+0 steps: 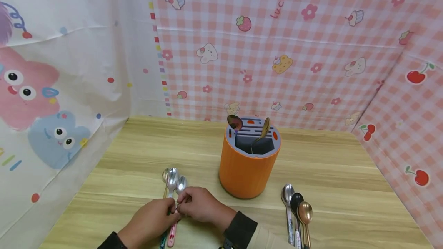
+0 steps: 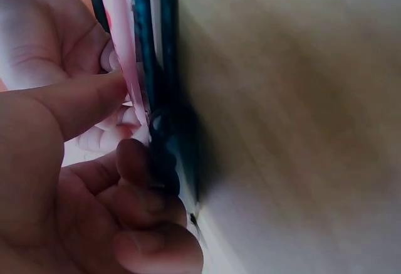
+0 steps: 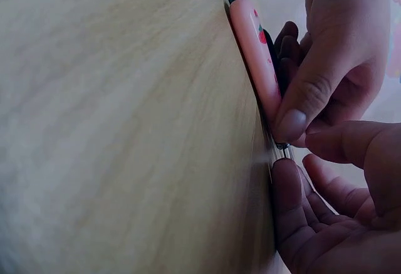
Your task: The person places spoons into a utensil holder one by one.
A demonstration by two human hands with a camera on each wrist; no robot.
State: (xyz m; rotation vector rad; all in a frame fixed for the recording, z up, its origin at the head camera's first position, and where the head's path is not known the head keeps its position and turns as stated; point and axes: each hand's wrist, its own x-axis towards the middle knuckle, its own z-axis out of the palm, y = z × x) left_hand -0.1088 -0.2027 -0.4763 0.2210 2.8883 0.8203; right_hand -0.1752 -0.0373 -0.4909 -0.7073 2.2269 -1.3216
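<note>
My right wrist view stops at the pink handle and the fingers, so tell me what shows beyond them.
Observer: Three metal spoon bowls show just past the left hand and the right hand.
Operator: Now name what stands farther back.
Observer: An orange holder stands upright, back and to the right of those bowls.
Operator: Report what is in it.
Observer: Two spoons stick up out of its top, bowl ends uppermost.
</note>
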